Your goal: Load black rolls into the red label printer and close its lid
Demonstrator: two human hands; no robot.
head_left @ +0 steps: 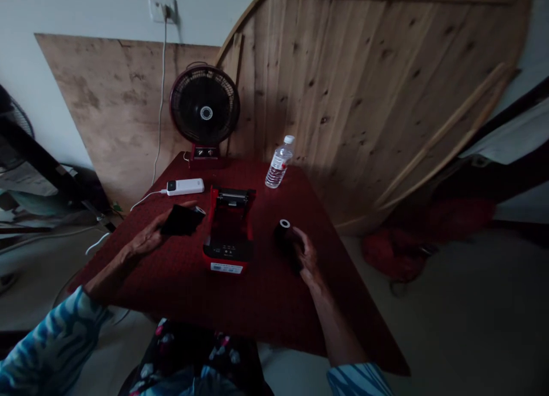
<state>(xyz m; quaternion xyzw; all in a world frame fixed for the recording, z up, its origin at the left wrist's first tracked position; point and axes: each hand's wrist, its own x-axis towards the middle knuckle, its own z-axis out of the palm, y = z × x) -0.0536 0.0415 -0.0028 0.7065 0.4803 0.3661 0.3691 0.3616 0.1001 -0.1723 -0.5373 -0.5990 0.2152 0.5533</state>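
Observation:
My right hand [309,256] is closed around a dark ribbon roll [283,236], held upright with its white-ringed end facing up. My left hand [148,238] grips a piece of black ribbon film [180,220]; a small white core end shows at its right edge. Between the hands, and touched by neither, a red and black label printer [229,230] sits on the table with its top open. Its front bears buttons and a white label. Whether the film joins the roll across the printer cannot be made out.
Behind my left hand lies a white power bank [185,186] with a cable. A fan [205,107] stands at the back of the red table [274,316], and a water bottle [278,164] is right of it. Wooden boards [343,87] lean behind. A red bag [394,253] rests on the floor.

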